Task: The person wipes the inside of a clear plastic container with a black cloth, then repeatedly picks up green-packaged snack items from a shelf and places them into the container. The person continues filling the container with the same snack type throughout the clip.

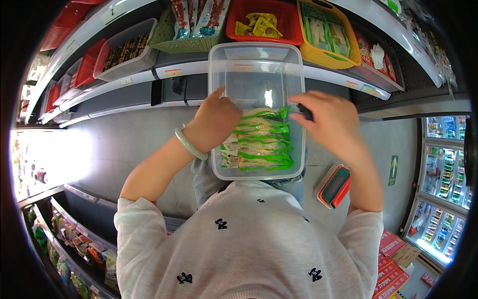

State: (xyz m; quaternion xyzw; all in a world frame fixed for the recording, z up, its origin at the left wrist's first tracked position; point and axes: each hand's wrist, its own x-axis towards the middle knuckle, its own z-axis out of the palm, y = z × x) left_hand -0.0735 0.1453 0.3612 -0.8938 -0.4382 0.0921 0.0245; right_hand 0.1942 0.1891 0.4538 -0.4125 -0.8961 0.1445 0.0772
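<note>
A clear plastic bin (257, 84) rests tilted against the shelf, its near end at my lap. In its near half, several clear packets with green edges (265, 145) stand in a row, pale food inside. My left hand (218, 121) reaches over the bin's left rim to the far end of the row; its fingertips are partly hidden, so its grip is unclear. At the right rim, my right hand (328, 119) has a small black object (305, 111) between thumb and fingers. Its fingertips are near the farthest packet.
Above the shelf edge (183, 70) stand a green basket (183, 45), a red basket (287, 28) with yellow packets and a yellow basket (328, 59) with green-edged packets. A grey bin (123, 67) sits left. Stacked red and green trays (338, 187) lie on the floor at right.
</note>
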